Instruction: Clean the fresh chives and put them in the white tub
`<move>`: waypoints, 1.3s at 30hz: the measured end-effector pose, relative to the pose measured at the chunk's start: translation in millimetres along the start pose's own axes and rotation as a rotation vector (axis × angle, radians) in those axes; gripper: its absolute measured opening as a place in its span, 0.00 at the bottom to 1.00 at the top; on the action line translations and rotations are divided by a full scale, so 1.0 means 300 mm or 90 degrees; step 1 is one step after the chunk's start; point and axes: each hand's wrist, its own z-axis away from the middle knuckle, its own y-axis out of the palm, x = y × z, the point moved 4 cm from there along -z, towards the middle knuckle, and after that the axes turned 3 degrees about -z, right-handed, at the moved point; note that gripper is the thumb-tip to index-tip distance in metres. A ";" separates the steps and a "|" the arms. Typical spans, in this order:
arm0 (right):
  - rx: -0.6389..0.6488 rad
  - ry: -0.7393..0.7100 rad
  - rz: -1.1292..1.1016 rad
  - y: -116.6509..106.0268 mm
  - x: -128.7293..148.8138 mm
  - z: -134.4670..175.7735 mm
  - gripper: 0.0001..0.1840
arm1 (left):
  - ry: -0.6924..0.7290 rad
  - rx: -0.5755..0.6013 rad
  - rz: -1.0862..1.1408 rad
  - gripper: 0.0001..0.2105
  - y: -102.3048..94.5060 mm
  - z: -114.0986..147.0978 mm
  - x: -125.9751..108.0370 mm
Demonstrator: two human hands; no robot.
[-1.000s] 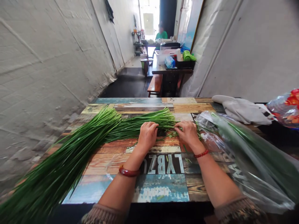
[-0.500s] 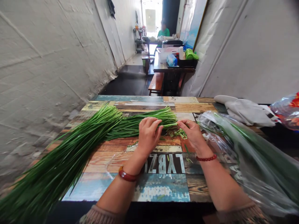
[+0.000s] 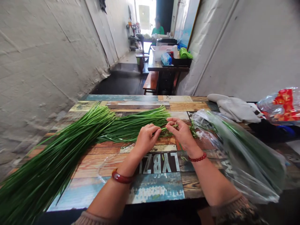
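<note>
My left hand [image 3: 148, 137] is closed in a pinch on a thin chive stalk [image 3: 163, 128], just in front of a pile of chives [image 3: 134, 126]. From the right, my right hand [image 3: 182, 135] pinches the same stalk near its pale end, thumb and finger together. A larger bundle of long green chives [image 3: 67, 153] lies slantwise along the left of the table, its light ends pointing away from me. Beside my right wrist, a clear plastic bag [image 3: 253, 162] holds more chives. Some trimmings are partly hidden behind my right hand.
The wood-patterned table [image 3: 159, 187] carries a white cloth item [image 3: 239, 107] and a red-printed plastic package [image 3: 286, 104] at the far right. Beyond stand a bench [image 3: 151, 82] and another table [image 3: 154, 66] with boxes. A person in green [image 3: 158, 30] is at the back.
My right hand has moved left, closer to my left hand, which has closed its fingers more on the stalk. The whole view has shifted slightly, so things appear further left.
</note>
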 end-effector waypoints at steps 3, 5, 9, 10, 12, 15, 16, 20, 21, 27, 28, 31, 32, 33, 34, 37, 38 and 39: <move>0.015 0.009 -0.003 0.010 -0.006 -0.001 0.23 | -0.047 -0.018 0.074 0.12 0.007 -0.003 0.021; 0.013 0.011 -0.018 0.014 -0.014 -0.004 0.24 | -0.076 -0.029 0.104 0.11 0.007 -0.006 0.033; 0.058 0.004 -0.016 0.035 -0.035 -0.007 0.26 | -0.112 -0.036 0.128 0.10 0.005 -0.010 0.042; 0.078 0.003 0.001 0.039 -0.040 -0.007 0.26 | -0.118 -0.037 0.133 0.09 0.004 -0.011 0.044; 0.106 -0.005 0.058 0.038 -0.049 -0.006 0.26 | -0.133 -0.040 0.151 0.09 0.001 -0.011 0.050; 0.095 -0.041 0.202 0.004 -0.056 -0.010 0.24 | -0.167 -0.047 0.211 0.08 -0.013 -0.011 0.068; 0.091 -0.056 0.259 -0.010 -0.058 -0.012 0.24 | -0.180 -0.054 0.240 0.09 -0.022 -0.011 0.075; 0.116 -0.085 0.456 -0.053 -0.067 -0.014 0.26 | -0.201 -0.126 0.387 0.09 -0.086 -0.011 0.097; 0.122 -0.085 0.492 -0.059 -0.068 -0.013 0.26 | -0.198 -0.151 0.413 0.09 -0.106 -0.010 0.101; 0.101 -0.154 0.564 -0.060 -0.044 -0.015 0.22 | -0.146 -0.258 0.236 0.08 -0.173 0.002 0.098; 0.077 -0.173 0.537 -0.059 -0.035 -0.017 0.19 | -0.130 -0.237 0.183 0.06 -0.163 0.001 0.089; 0.003 -0.145 0.338 -0.056 -0.021 -0.022 0.15 | -0.087 -0.107 0.112 0.04 -0.099 -0.005 0.062; -0.006 -0.111 0.248 -0.051 -0.023 -0.022 0.16 | -0.083 -0.065 0.115 0.05 -0.074 -0.006 0.057; -0.005 -0.075 0.162 -0.042 -0.026 -0.021 0.18 | -0.085 -0.029 0.125 0.05 -0.050 -0.007 0.054; 0.002 -0.043 0.091 -0.029 -0.029 -0.018 0.21 | -0.091 -0.004 0.138 0.06 -0.029 -0.007 0.055; 0.012 -0.002 -0.003 0.007 -0.031 -0.006 0.27 | -0.105 0.023 0.182 0.07 0.015 -0.006 0.061; 0.008 0.001 -0.004 0.016 -0.031 -0.002 0.28 | -0.107 0.024 0.192 0.07 0.022 -0.006 0.063; 0.004 0.003 -0.002 0.024 -0.032 0.000 0.28 | -0.109 0.022 0.198 0.07 0.026 -0.007 0.064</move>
